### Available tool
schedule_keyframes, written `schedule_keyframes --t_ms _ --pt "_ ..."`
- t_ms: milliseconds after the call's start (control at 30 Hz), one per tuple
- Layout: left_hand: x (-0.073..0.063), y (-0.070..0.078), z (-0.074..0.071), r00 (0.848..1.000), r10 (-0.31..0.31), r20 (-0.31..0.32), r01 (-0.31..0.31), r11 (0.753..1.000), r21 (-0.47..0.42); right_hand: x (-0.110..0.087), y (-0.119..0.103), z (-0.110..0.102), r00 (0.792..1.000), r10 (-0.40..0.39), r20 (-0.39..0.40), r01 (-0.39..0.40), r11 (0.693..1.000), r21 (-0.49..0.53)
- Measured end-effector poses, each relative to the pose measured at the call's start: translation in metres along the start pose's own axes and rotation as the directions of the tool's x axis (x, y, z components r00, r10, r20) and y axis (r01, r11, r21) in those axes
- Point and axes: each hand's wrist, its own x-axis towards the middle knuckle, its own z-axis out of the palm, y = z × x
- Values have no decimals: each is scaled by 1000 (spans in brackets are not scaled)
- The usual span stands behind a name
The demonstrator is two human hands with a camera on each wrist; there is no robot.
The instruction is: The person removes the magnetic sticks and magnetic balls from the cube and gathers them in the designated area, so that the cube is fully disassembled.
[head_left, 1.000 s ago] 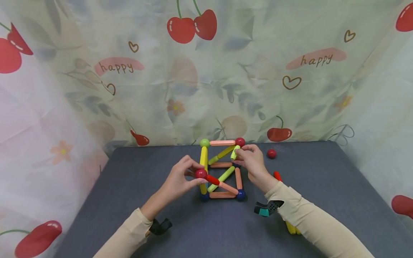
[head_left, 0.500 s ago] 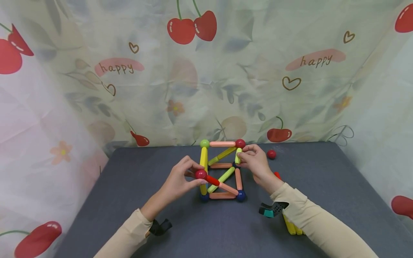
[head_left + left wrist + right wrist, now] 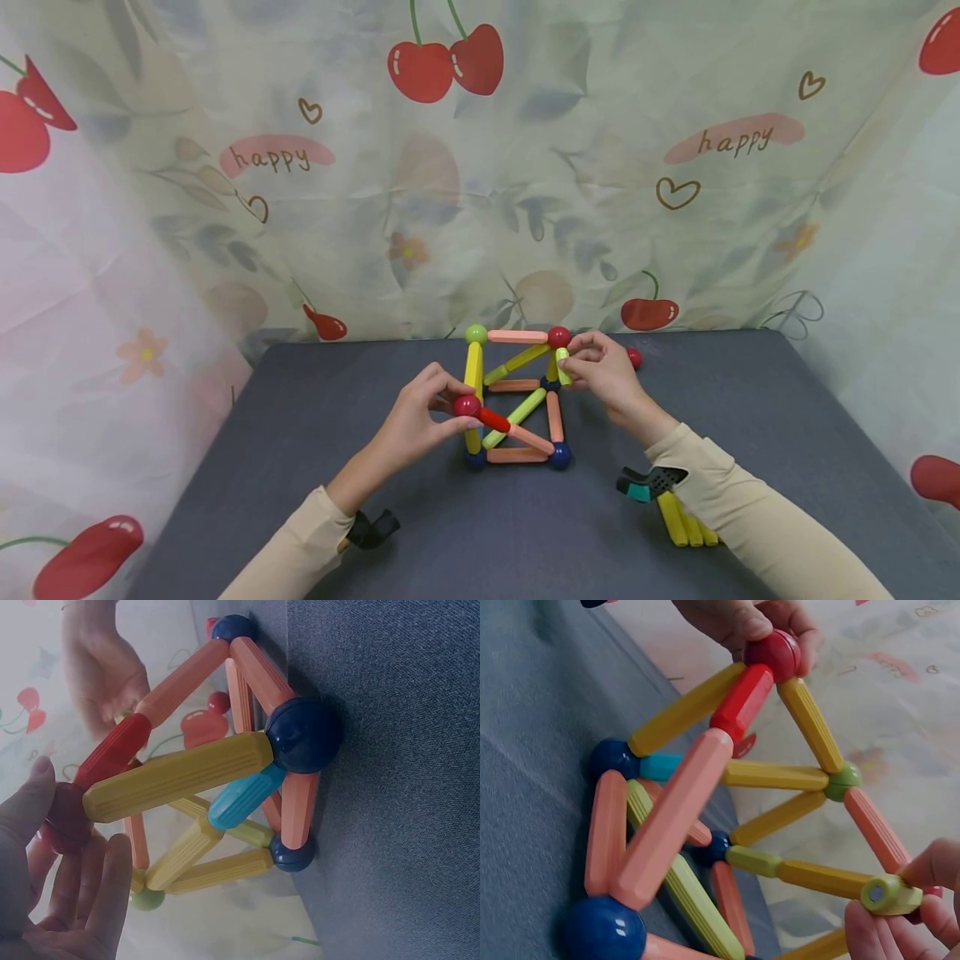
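A box-like frame of magnetic sticks and balls stands mid-table, with blue balls [image 3: 560, 454] at its base. My left hand [image 3: 420, 408] pinches the dark red ball [image 3: 69, 817] at its near upper left corner. From that ball a red stick [image 3: 742, 703] and a salmon stick [image 3: 676, 817] slope down in line to a blue ball. My right hand [image 3: 611, 379] pinches a short lime-green stick [image 3: 563, 367] beside the far red ball [image 3: 558, 337]. Its free end [image 3: 876, 894] faces the right wrist camera. A green ball [image 3: 476, 334] tops the far left corner.
Several yellow sticks [image 3: 678, 521] lie on the dark table [image 3: 480, 533] by my right forearm. A loose red ball [image 3: 635, 358] sits behind my right hand, partly hidden. A printed curtain [image 3: 480, 208] hangs along the table's back edge.
My right hand has shifted right with the lime-green stick, whose lower end has swung rightward. It now partly covers the loose red ball. My left hand has stayed on its ball.
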Motion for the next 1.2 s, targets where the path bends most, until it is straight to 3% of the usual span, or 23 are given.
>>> schedule_keyframes --t_ms 533,867,1200 --pt "-1 1 1 1000 -11 2 11 1000 -2 0 -4 -23 992 3 128 16 989 -149" --pt "-1 0 0 1000 -10 -7 10 1000 -11 0 6 -39 992 21 126 5 980 -197" --pt "0 0 0 1000 -7 -2 7 1000 -19 -1 36 -88 994 3 111 17 983 -183"
